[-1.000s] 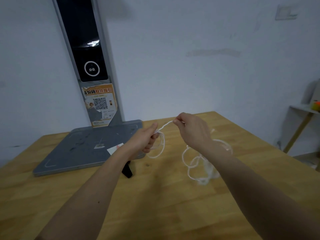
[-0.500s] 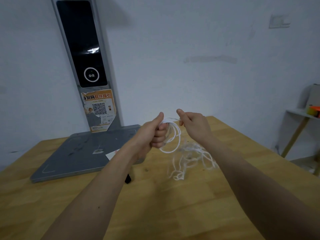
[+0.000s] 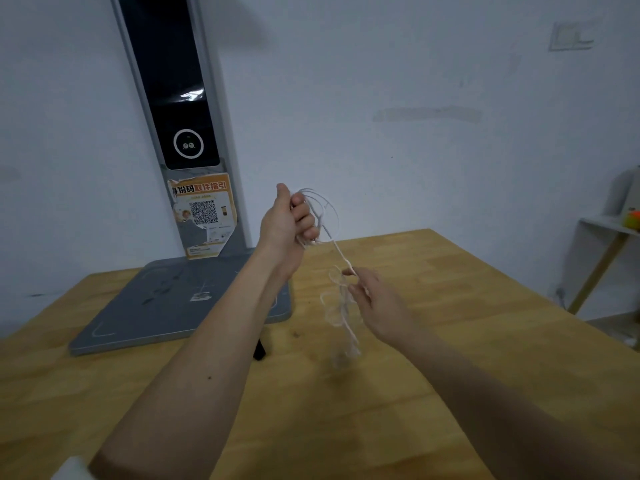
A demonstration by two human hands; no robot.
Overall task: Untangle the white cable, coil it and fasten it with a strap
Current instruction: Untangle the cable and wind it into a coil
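Above the pale wooden surface (image 3: 450, 341), the left hand (image 3: 287, 223) grips several finished loops of thin white cable (image 3: 337, 251). From these loops the cable slopes down to the right hand (image 3: 375, 303), which pinches it while a loose, blurred tangle dangles below. Coiling looks barely half done; the narrow black strap (image 3: 259, 349) lies unused beneath the left forearm.

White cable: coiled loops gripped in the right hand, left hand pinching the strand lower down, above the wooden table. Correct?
Hands are swapped. The head view shows the left hand gripping the white cable loops, and the right hand pinching the strand lower down, above the wooden table.

Pale wall (image 3: 398, 81) with a switch plate (image 3: 571, 36) at upper right; wooden bench (image 3: 450, 393) against it; white side shelf (image 3: 599, 233) beyond the bench's right edge.
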